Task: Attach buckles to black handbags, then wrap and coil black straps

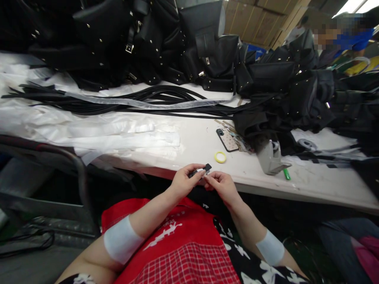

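Note:
My left hand (185,180) and my right hand (222,185) meet just below the front edge of the white table (201,144). Both pinch a small black strap piece (203,169) with a pale strip on it. The left fingers are curled round its near end. Fingertips of my right hand are pressed together at its right side. White bands wrap both forearms. A red cloth lies over my lap beneath the hands.
On the table lie a yellow tape ring (220,157), a phone (227,139), a grey tool (271,157), long black straps (142,103) and white plastic sheets (89,130). Black bags (213,55) are heaped at the back. Another person (343,37) sits far right.

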Motion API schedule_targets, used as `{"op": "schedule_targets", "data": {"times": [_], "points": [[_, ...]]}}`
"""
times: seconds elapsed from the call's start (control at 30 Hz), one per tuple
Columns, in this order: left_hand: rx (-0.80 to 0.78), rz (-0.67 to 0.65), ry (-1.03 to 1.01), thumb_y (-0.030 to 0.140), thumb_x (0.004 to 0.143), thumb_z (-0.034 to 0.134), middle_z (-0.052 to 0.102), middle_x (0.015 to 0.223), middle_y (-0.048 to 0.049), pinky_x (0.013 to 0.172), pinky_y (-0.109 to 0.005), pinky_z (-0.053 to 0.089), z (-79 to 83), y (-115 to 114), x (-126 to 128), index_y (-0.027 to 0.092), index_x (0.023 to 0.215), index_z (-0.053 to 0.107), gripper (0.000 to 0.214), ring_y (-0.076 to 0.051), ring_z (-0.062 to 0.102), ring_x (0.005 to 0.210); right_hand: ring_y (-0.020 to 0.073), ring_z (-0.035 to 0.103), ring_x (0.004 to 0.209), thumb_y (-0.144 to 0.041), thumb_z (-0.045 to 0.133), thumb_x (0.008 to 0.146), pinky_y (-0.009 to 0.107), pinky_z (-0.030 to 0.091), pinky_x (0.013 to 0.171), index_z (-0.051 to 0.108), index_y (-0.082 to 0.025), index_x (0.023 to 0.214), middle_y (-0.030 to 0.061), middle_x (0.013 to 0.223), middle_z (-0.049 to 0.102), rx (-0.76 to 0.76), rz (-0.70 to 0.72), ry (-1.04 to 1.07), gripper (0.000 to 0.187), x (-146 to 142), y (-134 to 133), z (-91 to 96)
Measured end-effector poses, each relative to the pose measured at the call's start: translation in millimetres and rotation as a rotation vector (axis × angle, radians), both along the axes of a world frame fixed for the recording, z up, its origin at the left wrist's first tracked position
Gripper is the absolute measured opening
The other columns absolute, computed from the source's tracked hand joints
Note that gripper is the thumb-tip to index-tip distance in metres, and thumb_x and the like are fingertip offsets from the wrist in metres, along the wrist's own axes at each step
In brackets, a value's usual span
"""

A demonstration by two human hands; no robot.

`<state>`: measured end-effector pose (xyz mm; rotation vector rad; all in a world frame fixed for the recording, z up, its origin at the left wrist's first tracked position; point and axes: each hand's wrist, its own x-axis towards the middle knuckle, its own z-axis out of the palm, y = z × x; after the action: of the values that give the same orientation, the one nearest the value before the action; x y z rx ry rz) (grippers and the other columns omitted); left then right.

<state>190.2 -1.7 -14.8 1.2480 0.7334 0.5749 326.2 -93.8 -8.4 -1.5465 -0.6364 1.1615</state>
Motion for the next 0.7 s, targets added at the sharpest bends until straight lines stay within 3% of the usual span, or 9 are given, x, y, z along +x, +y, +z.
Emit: {"op": "schedule_targets", "data": {"times": [0.17, 0.27, 0.4, 0.5, 0.6, 0.7], "points": [[0.126, 0.139, 0.056, 0.048, 0.085, 0.063, 0.07, 0.084, -0.006, 0.064, -0.027, 0.053, -4.6, -0.7, -2.2, 0.013, 0.122, 0.062, 0.051, -0.015, 0.063, 0.068, 0.0136, 0.065, 0.065, -0.046, 0.082, 0.065, 0.025, 0.049, 0.062, 0.073, -0.015, 0.084, 0.0055, 0.076, 0.074, 0.075, 0.058, 0.144, 0.038, -3.6, 5.0, -2.1], [0.371, 0.147, 0.131, 0.044, 0.09, 0.058, 0.071, 0.095, -0.0084, 0.081, -0.033, 0.055, 1.6, -4.1, -6.5, 0.015, 0.118, 0.064, 0.04, -0.02, 0.067, 0.084, 0.0145, 0.065, 0.065, -0.046, 0.083, 0.063, 0.026, 0.049, 0.064, 0.073, -0.016, 0.081, 0.0036, 0.072, 0.073, 0.091, 0.012, 0.197, 0.037, -9.1, 12.8, -2.2], [0.73, 0.122, 0.099, 0.033, 0.091, 0.056, 0.063, 0.12, -0.0108, 0.102, -0.037, 0.047, 15.1, -10.9, -10.1, 0.02, 0.115, 0.067, 0.03, -0.023, 0.06, 0.113, 0.0137, 0.057, 0.058, -0.043, 0.086, 0.057, 0.028, 0.049, 0.062, 0.07, -0.016, 0.066, -0.0001, 0.062, 0.066, 0.137, -0.064, 0.167, 0.033, -15.8, 22.4, 1.7], [0.764, 0.101, 0.103, 0.035, 0.091, 0.056, 0.06, 0.123, -0.0106, 0.103, -0.038, 0.048, 17.0, -9.1, -9.5, 0.023, 0.116, 0.068, 0.03, -0.024, 0.059, 0.115, 0.016, 0.058, 0.061, -0.041, 0.083, 0.062, 0.029, 0.049, 0.062, 0.072, -0.016, 0.071, 0.0009, 0.065, 0.066, 0.206, -0.059, 0.209, 0.028, -18.8, 22.0, 5.7], [0.724, 0.075, 0.155, 0.04, 0.09, 0.054, 0.059, 0.126, -0.0102, 0.104, -0.044, 0.048, 11.2, 0.3, -8.0, 0.027, 0.114, 0.07, 0.032, -0.027, 0.058, 0.117, 0.0221, 0.064, 0.081, -0.038, 0.077, 0.069, 0.034, 0.051, 0.076, 0.074, -0.022, 0.099, 0.0032, 0.086, 0.07, 0.327, 0.01, 0.283, 0.035, -17.8, 13.5, 7.2], [0.727, 0.03, 0.195, 0.044, 0.088, 0.054, 0.056, 0.134, -0.0105, 0.105, -0.049, 0.047, 3.8, 9.9, -9.4, 0.029, 0.116, 0.07, 0.036, -0.03, 0.055, 0.123, 0.0238, 0.061, 0.093, -0.034, 0.075, 0.073, 0.036, 0.049, 0.086, 0.071, -0.023, 0.102, 0.0054, 0.097, 0.068, 0.428, -0.063, -0.056, 0.032, 0.7, 2.5, 10.0]]}}
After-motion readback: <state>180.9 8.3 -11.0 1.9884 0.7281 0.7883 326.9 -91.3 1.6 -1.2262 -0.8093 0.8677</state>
